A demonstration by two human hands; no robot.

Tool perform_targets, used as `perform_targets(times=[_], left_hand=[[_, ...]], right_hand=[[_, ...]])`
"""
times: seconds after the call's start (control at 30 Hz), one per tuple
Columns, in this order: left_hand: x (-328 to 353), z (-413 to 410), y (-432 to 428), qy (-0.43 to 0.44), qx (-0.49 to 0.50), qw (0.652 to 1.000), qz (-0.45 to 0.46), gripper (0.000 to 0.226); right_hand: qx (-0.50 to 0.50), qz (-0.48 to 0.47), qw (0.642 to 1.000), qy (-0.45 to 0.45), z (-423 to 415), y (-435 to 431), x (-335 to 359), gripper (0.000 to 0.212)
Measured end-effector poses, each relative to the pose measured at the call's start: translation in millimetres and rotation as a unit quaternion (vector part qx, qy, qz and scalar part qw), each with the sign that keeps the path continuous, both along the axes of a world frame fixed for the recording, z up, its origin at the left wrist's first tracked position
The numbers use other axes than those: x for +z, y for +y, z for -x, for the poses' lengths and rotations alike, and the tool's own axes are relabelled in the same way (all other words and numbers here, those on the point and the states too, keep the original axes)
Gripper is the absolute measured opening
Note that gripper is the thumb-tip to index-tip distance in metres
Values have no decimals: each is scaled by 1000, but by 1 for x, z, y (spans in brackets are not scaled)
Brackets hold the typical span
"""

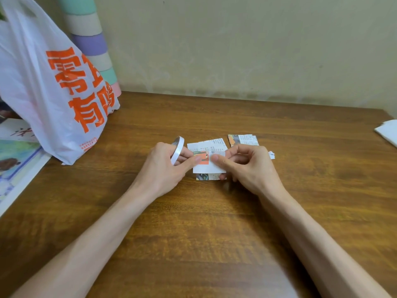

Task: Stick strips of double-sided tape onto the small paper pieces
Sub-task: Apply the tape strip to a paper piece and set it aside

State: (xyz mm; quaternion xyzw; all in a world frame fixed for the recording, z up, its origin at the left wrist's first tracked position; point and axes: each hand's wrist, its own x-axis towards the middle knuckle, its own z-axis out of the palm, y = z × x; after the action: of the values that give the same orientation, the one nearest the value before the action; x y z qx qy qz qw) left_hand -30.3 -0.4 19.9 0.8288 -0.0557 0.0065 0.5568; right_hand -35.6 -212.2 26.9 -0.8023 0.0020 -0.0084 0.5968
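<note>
the white plastic carrier bag bears four large orange chinese characters in two rows. "零" at upper left and "有" at lower left read clearly. the two to their right are partly lost in folds and seem to be "食" and "鸣". near the bag's bottom edge sits a block of tiny orange print, too small to read. right of the bag, the small cut paper pieces carry columns of fine print, also illegible.

Soft, slightly yellowish light, moderately bright and even. A faint shadow lies on the table just below my right hand, and a pale sheen shows at lower centre. The lower frame is smeared; the edges bow, stretching my forearms.
</note>
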Motion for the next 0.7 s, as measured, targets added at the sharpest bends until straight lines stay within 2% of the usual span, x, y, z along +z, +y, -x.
perform_targets(times=[0.17,0.37,0.53,0.7], left_hand=[[-4,-2,1,-10,-4,1000,-25,15],[-2,-8,11,-55,52,996,-49,19],[1,-6,11,-83,53,988,-118,12],[3,-4,11,-87,56,985,-134,19]], right_hand=[[-12,-15,1000,16,-2,-1,2,24],[-37,18,998,47,-5,-16,3,14],[-11,70,996,46,-6,-12,1,12],[20,98,994,41,-7,-10,1,12]])
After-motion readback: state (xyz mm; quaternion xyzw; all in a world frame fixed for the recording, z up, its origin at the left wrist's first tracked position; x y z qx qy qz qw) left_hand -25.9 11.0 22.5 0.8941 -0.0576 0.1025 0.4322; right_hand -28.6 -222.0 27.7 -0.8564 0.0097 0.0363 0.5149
